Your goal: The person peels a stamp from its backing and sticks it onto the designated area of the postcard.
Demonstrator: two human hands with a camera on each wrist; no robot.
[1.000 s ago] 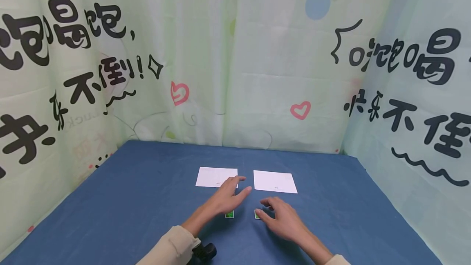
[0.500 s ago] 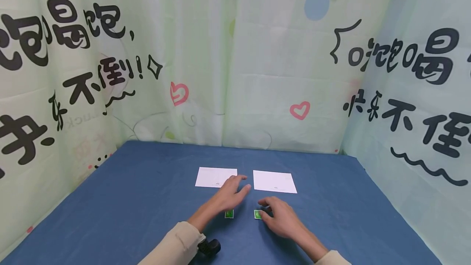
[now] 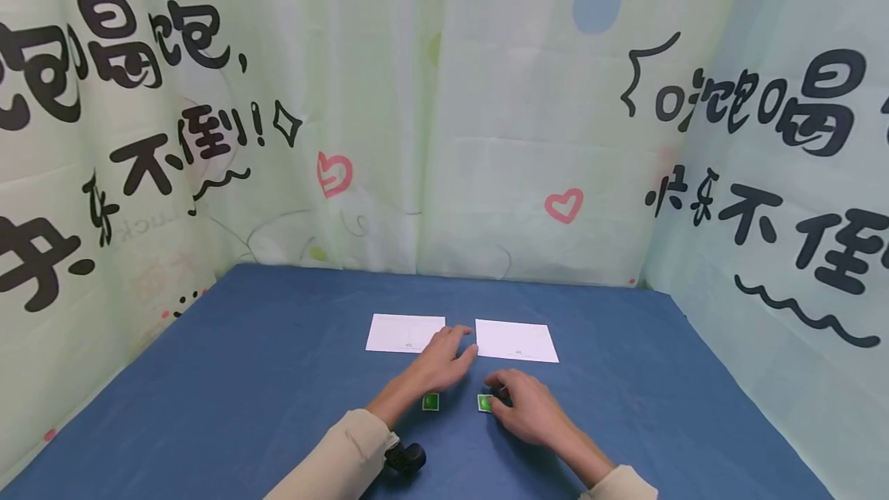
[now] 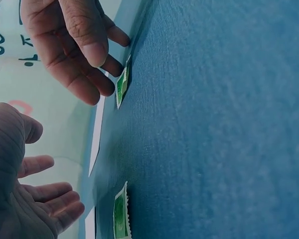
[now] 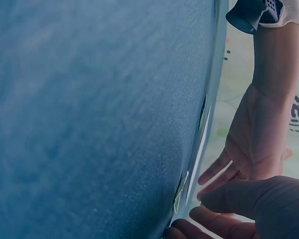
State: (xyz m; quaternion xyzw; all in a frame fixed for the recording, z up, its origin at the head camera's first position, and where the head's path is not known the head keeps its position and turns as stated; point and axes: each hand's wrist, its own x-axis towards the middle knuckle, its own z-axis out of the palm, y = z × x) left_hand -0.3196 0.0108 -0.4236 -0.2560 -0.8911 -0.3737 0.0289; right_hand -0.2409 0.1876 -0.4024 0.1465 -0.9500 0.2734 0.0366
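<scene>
Two small green postage stamps with perforated edges lie on the blue cloth: the left stamp (image 3: pixel 430 402) beside my left wrist, the right stamp (image 3: pixel 484 403) partly covered by my right thumb. My right hand (image 3: pixel 531 407) hovers with loosely bent fingers, its fingertips right at that stamp. In the left wrist view, thumb and fingers of this hand stand apart near the stamp (image 4: pixel 122 85). My left hand (image 3: pixel 439 361) reaches over the near corner of the left white paper rectangle (image 3: pixel 403 332), fingers spread and holding nothing.
A second white paper rectangle (image 3: pixel 517 342) with tiny print lies to the right of the first. The blue cloth (image 3: pixel 278 392) covers the table. Printed curtains (image 3: pixel 500 137) close off the back and sides. A black wrist camera (image 3: pixel 406 457) hangs at my left wrist.
My left hand has drifted slightly right and forward. My right thumb has shifted a little right, baring more of the right stamp. Stamps and papers keep their places.
</scene>
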